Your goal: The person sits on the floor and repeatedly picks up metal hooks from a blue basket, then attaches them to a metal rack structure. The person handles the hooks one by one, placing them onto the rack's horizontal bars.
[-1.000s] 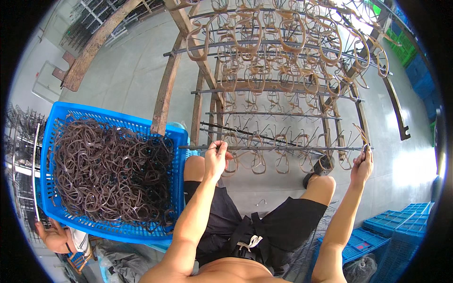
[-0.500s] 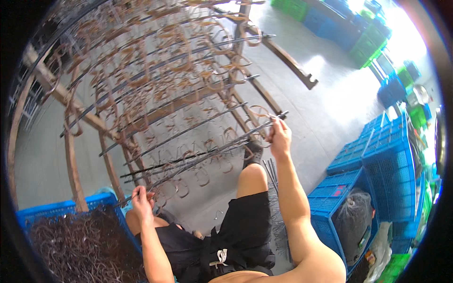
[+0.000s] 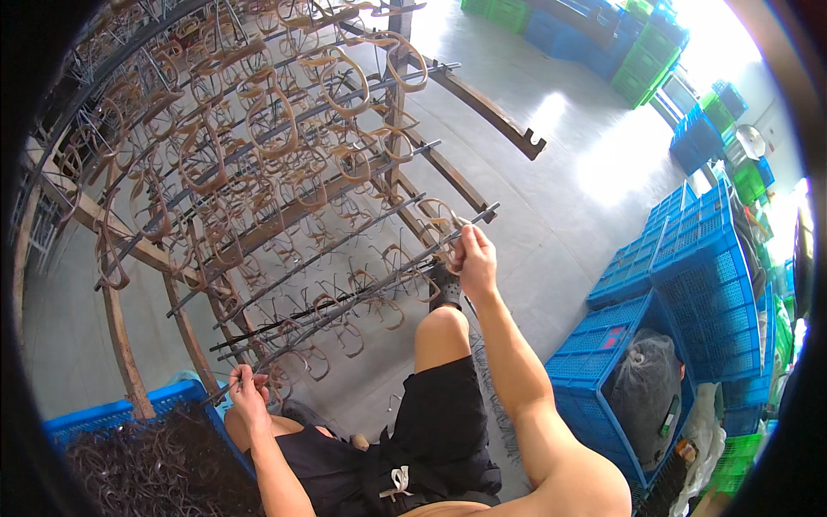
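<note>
My left hand (image 3: 249, 392) is closed round the lower left end of a thin dark rod (image 3: 366, 295). Close to the rod's upper right end, my right hand (image 3: 475, 263) is closed on it with the fingertips pinched together, and the tip pokes out past them. The rod slants upward to the right. Small hooks and curled brown strips hang along it; one looped strip is beside my right fingers. Behind it, a wooden rack (image 3: 284, 222) carries several more dark rods full of looped brown strips (image 3: 276, 129).
A blue crate (image 3: 177, 395) at lower left holds a heap of dark curly strips. Stacked blue crates (image 3: 594, 362) stand at right, one with a dark bundle in clear plastic (image 3: 646, 379). A notched wooden beam (image 3: 491, 112) juts out from the rack. Green crates (image 3: 650, 65) stand farther back.
The view has shifted, so rack and crates sit a little farther left. Both hands remain on the rod; the right fingers have curled in more tightly.
</note>
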A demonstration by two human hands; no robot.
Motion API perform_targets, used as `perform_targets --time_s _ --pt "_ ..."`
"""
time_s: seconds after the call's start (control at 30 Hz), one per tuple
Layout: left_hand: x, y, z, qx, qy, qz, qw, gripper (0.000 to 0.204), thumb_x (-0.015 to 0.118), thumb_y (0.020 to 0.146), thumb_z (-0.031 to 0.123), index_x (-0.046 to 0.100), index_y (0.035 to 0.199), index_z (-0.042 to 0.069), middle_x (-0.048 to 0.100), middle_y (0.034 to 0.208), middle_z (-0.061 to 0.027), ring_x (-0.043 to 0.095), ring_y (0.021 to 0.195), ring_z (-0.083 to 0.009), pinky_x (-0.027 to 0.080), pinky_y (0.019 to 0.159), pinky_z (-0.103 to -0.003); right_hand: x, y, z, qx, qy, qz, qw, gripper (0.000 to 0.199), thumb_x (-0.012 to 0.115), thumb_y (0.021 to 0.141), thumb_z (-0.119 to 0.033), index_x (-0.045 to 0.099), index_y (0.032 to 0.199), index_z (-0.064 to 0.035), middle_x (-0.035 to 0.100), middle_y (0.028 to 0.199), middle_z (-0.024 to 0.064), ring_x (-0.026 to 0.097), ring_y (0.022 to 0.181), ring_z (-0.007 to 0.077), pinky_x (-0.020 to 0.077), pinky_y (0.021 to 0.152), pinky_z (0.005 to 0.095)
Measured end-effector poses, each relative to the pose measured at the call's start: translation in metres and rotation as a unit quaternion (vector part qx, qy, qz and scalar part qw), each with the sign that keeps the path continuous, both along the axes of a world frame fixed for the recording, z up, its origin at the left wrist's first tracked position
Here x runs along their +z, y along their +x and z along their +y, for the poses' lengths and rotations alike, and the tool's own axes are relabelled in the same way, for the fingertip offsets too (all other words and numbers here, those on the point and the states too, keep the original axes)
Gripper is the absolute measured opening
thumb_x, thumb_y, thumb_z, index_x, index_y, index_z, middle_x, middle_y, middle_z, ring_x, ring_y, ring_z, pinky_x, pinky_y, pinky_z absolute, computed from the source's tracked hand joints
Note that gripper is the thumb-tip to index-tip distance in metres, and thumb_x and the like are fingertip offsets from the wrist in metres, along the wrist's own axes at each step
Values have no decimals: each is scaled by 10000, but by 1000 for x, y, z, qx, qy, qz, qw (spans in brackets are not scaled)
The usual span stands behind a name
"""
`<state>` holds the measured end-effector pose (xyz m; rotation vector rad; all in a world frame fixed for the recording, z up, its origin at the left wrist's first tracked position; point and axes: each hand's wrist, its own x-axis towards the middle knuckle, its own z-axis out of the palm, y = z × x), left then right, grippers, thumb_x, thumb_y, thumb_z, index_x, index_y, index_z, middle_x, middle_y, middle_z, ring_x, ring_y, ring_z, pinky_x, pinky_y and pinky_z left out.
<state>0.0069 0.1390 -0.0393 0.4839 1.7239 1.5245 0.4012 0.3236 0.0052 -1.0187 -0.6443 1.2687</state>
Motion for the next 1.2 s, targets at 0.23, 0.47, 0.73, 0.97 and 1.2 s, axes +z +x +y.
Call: perform_targets --time_s 0.23,0.47,0.73,0.97,1.2 --pt "-5 -7 -2 -10 -2 8 1000 150 535 911 233 505 936 89 609 642 -59 431 372 -61 260 322 -196 1 -9 -3 -9 39 -249 968 226 487 936 -206 601 1041 -41 443 581 -49 402 488 33 343 433 198" --pt "-5 -8 -1 -11 2 13 1000 136 537 910 221 514 914 87 601 622 -53 427 369 -64 263 315 -204 6 -8 3 -28 30 -179 983 208 475 944 -212 580 1026 -53 409 582 -42 385 463 43 312 395 196" --pt "26 36 -57 111 42 73 990 403 517 881 137 372 1252 79 468 651 9 429 506 -58 292 408 -184 14 -11 -18 -184 110 -613 760 263 515 897 -180 515 1074 15 507 831 126 498 788 247 426 708 361" --pt "81 87 -99 -293 -26 55 954 68 581 801 28 619 845 -7 598 669 -31 523 562 -77 414 506 -204 57 -103 -154 336 376 -477 720 485 678 746 -270 522 1162 -75 475 1120 164 450 1045 343 378 879 472" --pt "107 90 -78 -355 78 93 927 98 668 792 46 615 846 -15 630 678 -58 576 589 -90 461 546 -219 50 -102 -156 551 256 -318 728 290 617 848 -239 565 990 8 547 816 138 525 697 321 443 619 361"
